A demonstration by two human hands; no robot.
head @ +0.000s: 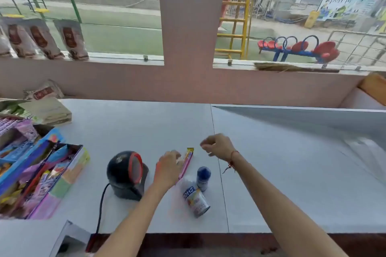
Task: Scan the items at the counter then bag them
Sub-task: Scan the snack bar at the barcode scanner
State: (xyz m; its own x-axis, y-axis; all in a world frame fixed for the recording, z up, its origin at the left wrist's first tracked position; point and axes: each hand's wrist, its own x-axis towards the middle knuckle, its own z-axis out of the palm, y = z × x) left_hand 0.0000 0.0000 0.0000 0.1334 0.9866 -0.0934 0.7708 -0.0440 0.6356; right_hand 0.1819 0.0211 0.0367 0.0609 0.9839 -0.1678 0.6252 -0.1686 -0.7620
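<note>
The left hand (167, 168) seems to pinch the thin pink stick pack (186, 165), light and floppy, best held mid-length, beside the scanner (127, 173), while the right hand (217, 145) hovers loosely curled, empty.

A: What's on the desk (271, 162)?

B: A black scanner (127, 175) with a red-rimmed window stands near the middle, its cable running toward the near edge. Right of it, the left hand (168, 168) rests on a long pink packet (186, 162) with a yellow far end.

A: And the right hand (217, 145)?

B: Raised beyond the packet, fingers (205, 146) loosely curled, holding nothing I can make out; a red thread circles the wrist.

A: Other items?

B: A small blue bottle (203, 177) stands upright just near the packet. A can (197, 201) lies on its side nearer still. Boxes of snacks (39, 173) sit at the left.
</note>
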